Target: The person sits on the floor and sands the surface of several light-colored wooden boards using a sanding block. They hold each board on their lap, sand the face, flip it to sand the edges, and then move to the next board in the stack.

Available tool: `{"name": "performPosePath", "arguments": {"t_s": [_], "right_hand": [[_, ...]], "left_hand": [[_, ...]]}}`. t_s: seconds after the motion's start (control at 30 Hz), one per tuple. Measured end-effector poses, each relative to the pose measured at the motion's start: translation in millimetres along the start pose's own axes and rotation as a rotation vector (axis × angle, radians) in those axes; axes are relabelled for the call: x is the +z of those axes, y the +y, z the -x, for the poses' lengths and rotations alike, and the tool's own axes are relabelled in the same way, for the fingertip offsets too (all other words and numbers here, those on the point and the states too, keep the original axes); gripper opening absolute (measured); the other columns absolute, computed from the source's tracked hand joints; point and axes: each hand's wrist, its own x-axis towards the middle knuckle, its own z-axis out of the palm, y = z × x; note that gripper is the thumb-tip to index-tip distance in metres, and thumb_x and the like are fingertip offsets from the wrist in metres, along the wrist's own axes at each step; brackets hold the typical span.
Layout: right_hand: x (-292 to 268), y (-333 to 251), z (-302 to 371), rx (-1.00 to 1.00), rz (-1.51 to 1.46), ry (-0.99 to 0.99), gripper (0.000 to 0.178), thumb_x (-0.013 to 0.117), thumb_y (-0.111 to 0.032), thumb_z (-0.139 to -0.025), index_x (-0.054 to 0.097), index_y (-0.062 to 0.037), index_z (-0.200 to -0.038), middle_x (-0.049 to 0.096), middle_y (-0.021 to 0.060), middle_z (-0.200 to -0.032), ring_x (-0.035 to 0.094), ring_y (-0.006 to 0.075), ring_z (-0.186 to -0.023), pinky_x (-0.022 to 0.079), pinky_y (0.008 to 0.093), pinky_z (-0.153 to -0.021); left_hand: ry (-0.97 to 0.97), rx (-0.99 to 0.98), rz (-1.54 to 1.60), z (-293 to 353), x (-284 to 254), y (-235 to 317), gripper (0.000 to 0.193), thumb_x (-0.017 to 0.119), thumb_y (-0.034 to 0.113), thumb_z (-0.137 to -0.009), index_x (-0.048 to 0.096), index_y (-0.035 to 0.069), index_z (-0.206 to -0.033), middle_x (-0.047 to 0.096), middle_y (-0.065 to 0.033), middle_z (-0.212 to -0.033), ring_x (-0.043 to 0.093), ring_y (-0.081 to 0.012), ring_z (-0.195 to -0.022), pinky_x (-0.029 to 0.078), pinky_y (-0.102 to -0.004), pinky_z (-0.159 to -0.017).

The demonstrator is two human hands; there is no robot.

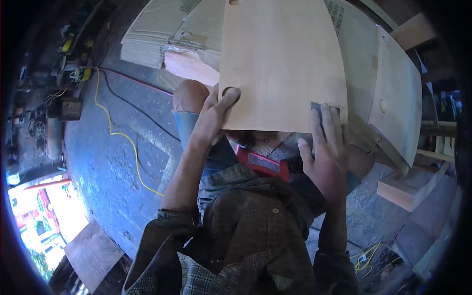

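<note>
A pale wooden panel (280,64) lies in front of me, its near edge above my lap. My left hand (212,115) grips its near left corner, the thumb resting at a round recess (230,91). At the near right corner, my right hand (327,147) presses a dark piece of sandpaper (315,106) against the panel with its fingers stretched forward. Most of the sandpaper is hidden under those fingers. The thumb of that hand hangs below the panel's near edge.
Another pale panel (393,93) with a round recess leans at the right. Flattened cardboard (147,42) is stacked at the far left. A red object (263,164) shows between my legs. A yellow cord (130,140) crosses the floor at left; a wooden block (396,191) is at right.
</note>
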Motion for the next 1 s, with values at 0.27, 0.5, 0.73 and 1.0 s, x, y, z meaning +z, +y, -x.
{"name": "performPosePath", "arguments": {"t_s": [0.27, 0.5, 0.73, 1.0], "right_hand": [[17, 2, -20, 0.075, -0.003, -0.071, 0.055, 0.055, -0.023, -0.093, 0.044, 0.0039, -0.140, 0.034, 0.0249, -0.151, 0.032, 0.0431, -0.140, 0.026, 0.0573, -0.113], [66, 64, -240, 0.037, 0.016, -0.064, 0.059, 0.040, -0.038, -0.101, 0.035, -0.0006, -0.146, 0.035, 0.0253, -0.149, 0.032, 0.0398, -0.140, 0.028, 0.0446, -0.114], [81, 76, -252, 0.029, 0.098, 0.047, 0.064, 0.039, -0.043, -0.101, 0.030, -0.0011, -0.149, 0.032, 0.0244, -0.152, 0.026, 0.0393, -0.144, 0.023, 0.0444, -0.116], [16, -1, -26, 0.098, -0.004, -0.323, 0.085, 0.056, -0.045, -0.091, 0.021, 0.0041, -0.151, 0.019, 0.0329, -0.155, 0.013, 0.0506, -0.145, 0.013, 0.0605, -0.115]], "left_hand": [[-0.226, -0.094, 0.083, 0, -16, -4, 0.048, 0.064, 0.015, -0.092, 0.044, -0.006, -0.130, 0.063, -0.0093, -0.109, 0.066, -0.0134, -0.090, 0.055, -0.0254, -0.073], [-0.226, -0.122, 0.099, 0, -23, -6, 0.060, 0.065, 0.016, -0.087, 0.039, -0.005, -0.136, 0.057, -0.0094, -0.117, 0.056, -0.0161, -0.107, 0.045, -0.0306, -0.093], [-0.207, -0.186, 0.150, -2, -28, -16, 0.064, 0.067, 0.013, -0.082, 0.037, -0.004, -0.136, 0.056, -0.0085, -0.112, 0.054, -0.0153, -0.102, 0.044, -0.0278, -0.090], [-0.246, -0.234, 0.308, -7, -30, -12, 0.076, 0.068, 0.007, -0.077, 0.027, -0.003, -0.141, 0.050, -0.0120, -0.125, 0.053, -0.0205, -0.113, 0.043, -0.0332, -0.097]]}}
